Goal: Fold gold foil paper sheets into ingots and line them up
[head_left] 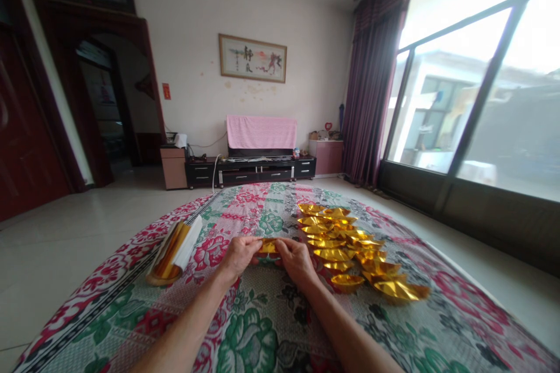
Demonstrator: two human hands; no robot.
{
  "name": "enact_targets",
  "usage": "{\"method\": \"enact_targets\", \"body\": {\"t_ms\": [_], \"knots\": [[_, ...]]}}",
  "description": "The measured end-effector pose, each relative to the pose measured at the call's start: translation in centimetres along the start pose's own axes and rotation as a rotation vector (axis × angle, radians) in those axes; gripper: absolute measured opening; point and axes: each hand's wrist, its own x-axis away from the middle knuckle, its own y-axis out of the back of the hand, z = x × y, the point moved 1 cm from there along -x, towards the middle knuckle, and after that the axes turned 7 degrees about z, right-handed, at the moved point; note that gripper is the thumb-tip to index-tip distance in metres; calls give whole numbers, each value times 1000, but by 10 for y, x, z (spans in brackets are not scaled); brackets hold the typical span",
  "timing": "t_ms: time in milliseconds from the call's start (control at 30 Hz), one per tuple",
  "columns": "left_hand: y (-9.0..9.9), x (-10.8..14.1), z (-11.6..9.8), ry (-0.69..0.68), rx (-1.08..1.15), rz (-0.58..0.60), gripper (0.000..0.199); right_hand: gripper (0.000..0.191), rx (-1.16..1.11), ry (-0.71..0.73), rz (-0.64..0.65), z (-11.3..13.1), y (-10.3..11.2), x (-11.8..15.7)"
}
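Observation:
A small folded piece of gold foil paper [268, 246] is stretched between my two hands, just above the flowered cloth. My left hand [240, 257] pinches its left end between thumb and fingers. At the other end, my right hand [297, 259] grips it the same way, thumb on top. Close by on the right lie several gold paper ingots [335, 254], boat-shaped and shiny, set out in uneven rows. Left of my hands rests an open packet of gold foil sheets [171, 253] with white paper along its side.
A round table is covered by a red, green and white flowered cloth [251, 332]. Beyond it stand a low black cabinet [258, 173] and a pink cloth [261, 132] draped over something. Purple curtains [371, 70] hang beside large windows on the right.

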Motion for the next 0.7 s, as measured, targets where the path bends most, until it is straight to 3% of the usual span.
{"method": "enact_targets", "body": {"t_ms": [367,700], "knots": [[0,4,-5,0,-48,42,27,42,-27,-23,2,-6,0,-3],[-2,2,-3,7,-8,-21,25,45,7,-19,12,-9,1,-4]]}}
